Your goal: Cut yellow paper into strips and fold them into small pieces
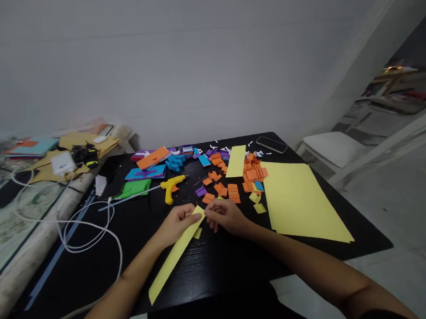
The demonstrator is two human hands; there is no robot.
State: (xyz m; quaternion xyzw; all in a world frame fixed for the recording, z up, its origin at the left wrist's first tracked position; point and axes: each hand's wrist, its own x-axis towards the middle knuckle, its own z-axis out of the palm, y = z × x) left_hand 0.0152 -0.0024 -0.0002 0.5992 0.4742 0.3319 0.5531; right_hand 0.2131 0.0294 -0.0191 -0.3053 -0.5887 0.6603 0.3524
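A long yellow paper strip (174,260) slants from the table's near edge up to my hands. Closed around its upper part is my left hand (179,223), thumb lying on top of the paper. My right hand (226,217) pinches the strip's top corner, its other fingers curled underneath. A small yellow paper piece (198,233) lies on the table just below the strip. Beyond my hands are several small folded orange paper pieces (233,193) and a purple one (201,191). A yellow glue gun (172,187) rests to the left of them.
Large yellow sheets (302,197) cover the table's right side. Another yellow strip (236,161) lies across the scraps, with a phone (271,144) behind. Coloured paper stacks (146,172) stand at back left. A white cable (92,246) loops over the left side. A white chair (330,150) stands right.
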